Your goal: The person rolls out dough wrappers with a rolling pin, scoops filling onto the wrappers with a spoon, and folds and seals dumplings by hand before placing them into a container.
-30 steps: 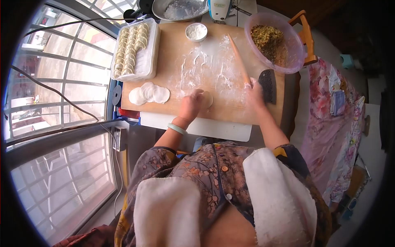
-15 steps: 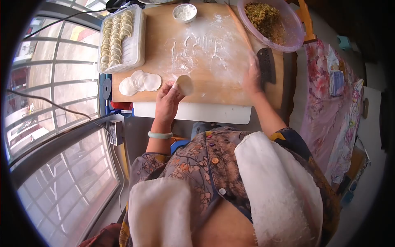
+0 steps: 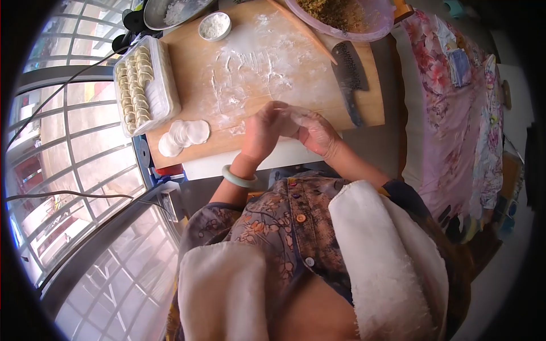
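Note:
A thin round dumpling wrapper [image 3: 289,129] is held up over the near edge of the board, blurred by motion and partly hidden by fingers. My left hand [image 3: 263,132], with a pale bangle at its wrist, is closed on the wrapper's left side. From the right, my right hand [image 3: 321,135] meets it, palm turned up and floury fingers at the wrapper's edge. A small overlapping pile of wrappers [image 3: 185,136] lies at the board's near left. Behind it, a plastic box [image 3: 165,85] holds rows of folded dumplings [image 3: 135,85].
The floured wooden board [image 3: 364,108] carries a flour bowl [image 3: 215,26], a rolling pin [image 3: 304,29] and a dark cleaver [image 3: 348,68]. A pink basin [image 3: 375,33] of chopped filling stands at the back right. At the back left is a metal pan [image 3: 153,17] with flour.
My right hand has come left from beside the cleaver to the wrapper in my left hand. My left hand has shifted slightly right. The view has also shifted.

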Demonstrator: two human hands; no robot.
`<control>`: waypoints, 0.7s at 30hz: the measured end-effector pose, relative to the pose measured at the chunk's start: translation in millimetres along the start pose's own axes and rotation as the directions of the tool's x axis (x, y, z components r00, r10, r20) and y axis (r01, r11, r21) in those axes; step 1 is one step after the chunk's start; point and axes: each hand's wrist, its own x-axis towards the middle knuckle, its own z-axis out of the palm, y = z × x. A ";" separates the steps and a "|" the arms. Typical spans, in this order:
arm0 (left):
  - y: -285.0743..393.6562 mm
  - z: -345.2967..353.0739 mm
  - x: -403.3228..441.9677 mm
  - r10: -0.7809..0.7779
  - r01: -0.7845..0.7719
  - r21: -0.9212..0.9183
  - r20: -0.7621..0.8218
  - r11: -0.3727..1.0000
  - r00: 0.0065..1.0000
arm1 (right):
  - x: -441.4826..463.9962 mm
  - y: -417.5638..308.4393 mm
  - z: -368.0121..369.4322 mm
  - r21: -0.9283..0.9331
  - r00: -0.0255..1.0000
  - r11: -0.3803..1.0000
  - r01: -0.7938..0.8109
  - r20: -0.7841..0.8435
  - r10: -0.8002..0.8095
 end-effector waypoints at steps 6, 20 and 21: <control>6.0 21.7 11.0 0.341 -0.331 0.307 0.022 0.892 0.940 | -17.2 -31.3 -36.0 0.080 0.930 0.955 0.287 -0.264 -0.258; -31.9 -22.9 115.2 0.380 -0.549 0.812 0.452 0.201 0.807 | -63.5 -65.8 -55.6 -0.001 0.818 0.885 0.466 -0.381 -0.431; -35.8 -37.1 118.4 0.377 -0.444 0.871 0.348 0.208 0.858 | -64.8 -65.2 -54.1 0.009 0.815 0.882 0.471 -0.385 -0.432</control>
